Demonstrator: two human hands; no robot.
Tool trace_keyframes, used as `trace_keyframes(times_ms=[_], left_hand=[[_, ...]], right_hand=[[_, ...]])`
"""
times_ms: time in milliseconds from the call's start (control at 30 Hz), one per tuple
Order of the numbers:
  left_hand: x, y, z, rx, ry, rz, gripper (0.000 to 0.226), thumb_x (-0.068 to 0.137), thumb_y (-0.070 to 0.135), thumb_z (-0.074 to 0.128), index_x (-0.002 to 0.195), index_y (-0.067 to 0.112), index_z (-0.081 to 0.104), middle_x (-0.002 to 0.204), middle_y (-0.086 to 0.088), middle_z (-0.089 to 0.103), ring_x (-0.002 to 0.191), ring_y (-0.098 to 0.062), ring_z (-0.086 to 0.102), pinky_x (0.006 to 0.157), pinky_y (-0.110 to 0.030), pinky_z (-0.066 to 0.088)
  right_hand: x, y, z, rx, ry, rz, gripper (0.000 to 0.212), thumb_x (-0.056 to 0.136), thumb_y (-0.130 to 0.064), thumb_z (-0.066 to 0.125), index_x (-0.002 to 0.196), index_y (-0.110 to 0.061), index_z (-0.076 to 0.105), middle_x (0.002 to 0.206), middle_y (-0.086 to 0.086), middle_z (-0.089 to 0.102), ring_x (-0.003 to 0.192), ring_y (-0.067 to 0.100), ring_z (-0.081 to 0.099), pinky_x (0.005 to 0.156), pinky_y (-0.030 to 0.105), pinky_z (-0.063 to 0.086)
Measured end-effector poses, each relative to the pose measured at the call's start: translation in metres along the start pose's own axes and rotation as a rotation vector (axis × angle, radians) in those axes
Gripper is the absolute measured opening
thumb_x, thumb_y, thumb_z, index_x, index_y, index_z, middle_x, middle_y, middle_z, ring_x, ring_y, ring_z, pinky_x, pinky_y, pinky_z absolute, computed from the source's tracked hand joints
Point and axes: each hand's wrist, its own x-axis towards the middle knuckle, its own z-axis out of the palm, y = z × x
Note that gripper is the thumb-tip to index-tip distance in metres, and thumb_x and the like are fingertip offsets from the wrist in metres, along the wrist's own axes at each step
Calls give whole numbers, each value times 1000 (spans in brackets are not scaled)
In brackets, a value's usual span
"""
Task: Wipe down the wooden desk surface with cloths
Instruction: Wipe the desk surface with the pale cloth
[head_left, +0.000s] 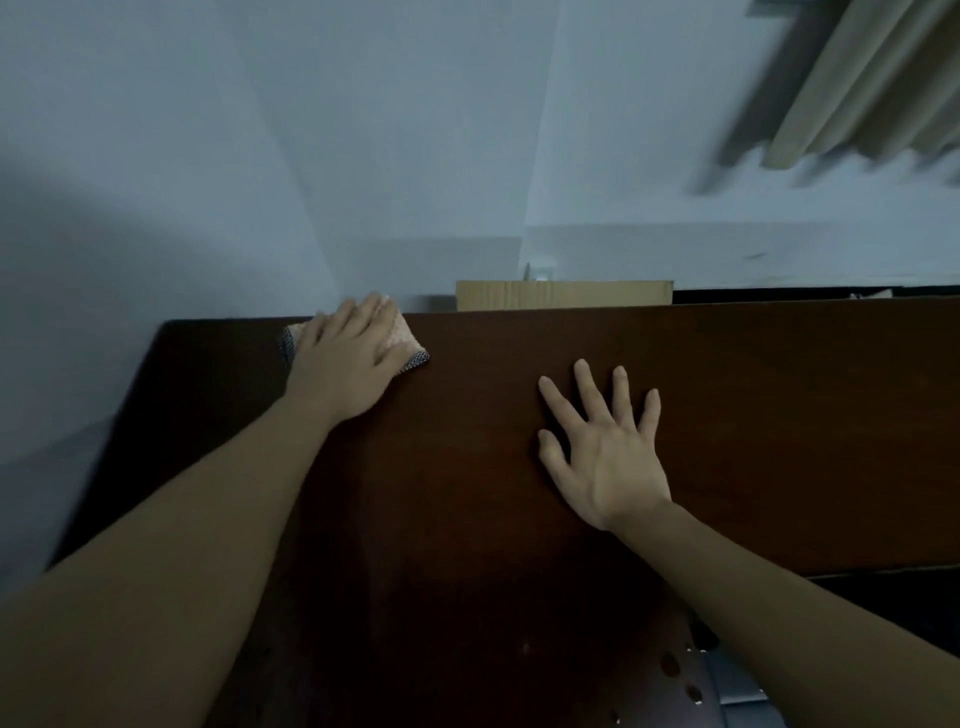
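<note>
The dark brown wooden desk (753, 415) fills the middle and lower part of the head view. My left hand (345, 358) lies flat, fingers straight, pressing a folded pinkish cloth (402, 340) with dark patterned edges onto the desk near its far left corner. Most of the cloth is hidden under the hand. My right hand (605, 447) rests flat on the bare wood to the right, fingers spread, holding nothing.
A pale wall rises behind the desk. A light wooden board (563, 295) stands behind the far edge. Beige curtains (872, 78) hang at the upper right. The desk's left edge drops off at the left. A bluish object (737, 691) shows at the bottom right.
</note>
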Motion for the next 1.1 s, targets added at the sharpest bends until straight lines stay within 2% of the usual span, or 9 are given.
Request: trace_keyframes(times_ms=[100, 300, 433, 500, 567, 700, 800, 967, 1100], left_hand=[[-18, 13, -1, 29, 0, -36, 68, 104, 61, 15, 162, 29, 1, 170, 5, -5, 156, -21, -3, 126, -48, 0], [-134, 37, 10, -11, -78, 243, 67, 103, 63, 12, 161, 35, -6, 166, 14, -18, 154, -11, -15, 125, -41, -6], [-164, 25, 21, 23, -89, 315, 68, 103, 68, 16, 162, 36, 2, 167, 17, -12, 155, -8, -12, 123, -35, -9], [-143, 16, 19, 10, -66, 235, 67, 102, 67, 15, 160, 40, -5, 165, 19, -17, 154, -9, -12, 122, -33, -10], [-106, 5, 13, 28, -20, 65, 69, 99, 66, 10, 159, 38, -8, 166, 14, -14, 155, -14, -7, 123, -38, -4], [-39, -14, 3, -1, 33, -280, 67, 104, 56, 16, 163, 27, 0, 170, 2, -5, 156, -24, -2, 126, -48, 2], [-22, -12, 3, -24, 54, -343, 66, 105, 55, 18, 163, 25, 4, 171, 0, -3, 156, -27, -1, 125, -51, 1], [-64, 9, 4, 35, 8, -172, 68, 104, 56, 16, 162, 26, -3, 170, 2, -8, 156, -24, -3, 125, -47, 1], [-118, 21, 13, 45, -57, 60, 72, 98, 64, 8, 161, 33, -8, 166, 11, -18, 154, -15, -12, 122, -39, -9]], right_hand=[[1, -1, 0, 4, 3, -6, 77, 86, -65, -7, 160, -42, -3, 170, 3, -10, 153, 40, -17, 119, 66, -9], [0, -2, -4, -14, -21, 0, 80, 84, -65, -11, 160, -41, -6, 170, 4, -12, 152, 41, -18, 120, 67, -6], [0, -2, -5, -21, -28, 3, 72, 91, -63, -6, 160, -40, -8, 169, 4, -14, 152, 41, -19, 120, 67, -8], [0, -2, -6, -26, -33, 1, 66, 98, -61, 4, 160, -40, -9, 169, 5, -15, 152, 41, -20, 120, 67, -8], [0, -1, -6, -28, -33, 0, 65, 101, -59, 9, 160, -40, -9, 169, 5, -16, 152, 41, -21, 120, 66, -8], [-1, 0, -5, -16, -10, -17, 63, 102, -58, 11, 160, -39, -8, 169, 5, -15, 152, 42, -20, 119, 66, -9], [0, 0, -4, -6, -12, -30, 63, 103, -57, 11, 160, -39, -8, 169, 5, -15, 151, 42, -21, 118, 67, -10], [0, 0, -6, -5, -18, -32, 65, 101, -58, 10, 160, -39, -8, 169, 6, -16, 151, 43, -21, 119, 68, -9], [0, 0, -6, 0, -13, -22, 64, 102, -58, 12, 160, -39, -7, 169, 7, -15, 151, 43, -20, 119, 69, -7]])
